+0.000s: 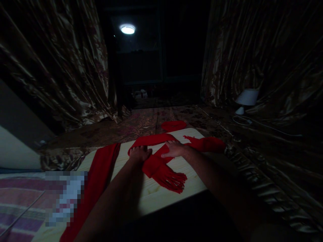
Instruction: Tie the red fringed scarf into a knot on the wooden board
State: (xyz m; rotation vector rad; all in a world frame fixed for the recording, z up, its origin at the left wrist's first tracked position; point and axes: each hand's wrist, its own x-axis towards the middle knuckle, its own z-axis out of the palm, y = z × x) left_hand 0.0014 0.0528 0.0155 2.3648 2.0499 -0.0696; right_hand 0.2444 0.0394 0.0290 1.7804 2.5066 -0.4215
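A red knitted scarf (163, 173) with a fringed end lies looped and crossed over itself on a pale wooden tabletop (151, 201). At the left bend of the loop rests my left hand (140, 153), its fingers laid down on the fabric and thumb apart. Flat across the scarf near the crossing is my right hand (174, 149), fingers stretched out. To the left, a long red strip of cloth (101, 168) runs down the table. Another red piece with a frayed edge (208, 144) lies beyond my right wrist and hangs over the right side.
A red bundle (174, 125) sits just past the table's far edge. On the right stand a small white lamp (248, 96) and its cord. Patterned curtains (88, 67) flank a dark window, and a striped cover (20, 205) lies at lower left.
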